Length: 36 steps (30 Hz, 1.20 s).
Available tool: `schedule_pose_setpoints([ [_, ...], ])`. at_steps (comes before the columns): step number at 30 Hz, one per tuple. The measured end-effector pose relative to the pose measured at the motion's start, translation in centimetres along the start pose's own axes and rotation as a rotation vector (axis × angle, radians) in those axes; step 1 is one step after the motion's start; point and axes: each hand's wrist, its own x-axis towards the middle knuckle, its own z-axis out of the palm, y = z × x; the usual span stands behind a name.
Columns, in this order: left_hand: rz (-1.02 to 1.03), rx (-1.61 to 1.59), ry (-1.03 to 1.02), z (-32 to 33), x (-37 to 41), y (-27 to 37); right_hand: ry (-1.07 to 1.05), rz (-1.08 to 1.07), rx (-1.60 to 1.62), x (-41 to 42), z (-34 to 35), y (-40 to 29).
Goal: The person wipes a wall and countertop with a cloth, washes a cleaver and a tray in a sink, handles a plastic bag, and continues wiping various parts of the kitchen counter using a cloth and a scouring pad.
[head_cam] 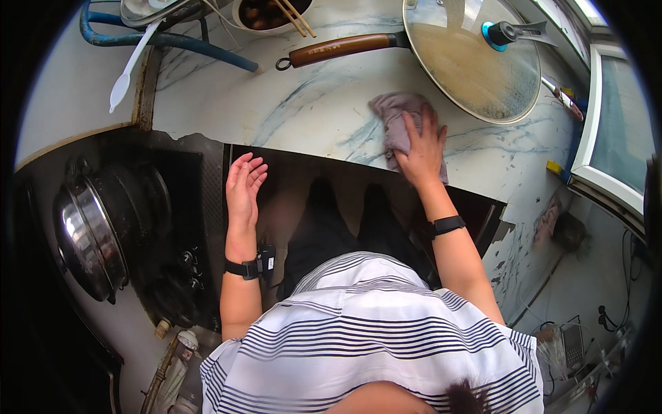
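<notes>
My right hand point(421, 150) presses on a crumpled mauve cloth point(395, 116) near the front edge of the white marble-patterned countertop point(300, 119). Part of the cloth hangs at that edge, and the palm and fingers cover some of it. Before me on the left, my left hand point(245, 186) hovers in the air just off the counter edge, fingers loosely curled and apart, holding nothing. Beyond the cloth stands a pan under a glass lid point(470, 67), fogged on the inside. Its brown wooden handle point(341, 49) points left across the counter.
At the back, a bowl point(271, 15) of dark food carries a pair of chopsticks point(295, 18). A blue metal frame point(207, 52) and a white plastic spoon point(129, 72) are at upper left. A stainless steel pot point(90, 233) sits on the left stove. An open window point(615, 114) juts in right.
</notes>
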Motion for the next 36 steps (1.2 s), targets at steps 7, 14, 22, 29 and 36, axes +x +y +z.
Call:
schedule_pose_setpoints([
  [7, 0.732, 0.923, -0.009, 2.1, 2.3, 0.8, 0.039, -0.094, 0.097, 8.9, 4.2, -12.6],
  [14, 0.964, 1.253, -0.497, 8.8, 3.6, -5.1, -0.104, -0.236, 0.117, 0.9, 4.7, -13.6],
  [22, 1.034, 1.243, -0.452, 15.9, 12.2, -1.8, -0.032, -0.207, 0.018, 10.8, 5.2, -10.6],
  [29, 1.036, 1.297, -0.309, 16.9, 10.4, -2.9, 0.057, -0.300, 0.033, 10.3, 5.5, -8.8],
  [36, 0.828, 1.191, -0.607, 18.0, -1.1, -8.7, -0.100, -0.239, 0.015, -1.3, 2.1, -4.7],
])
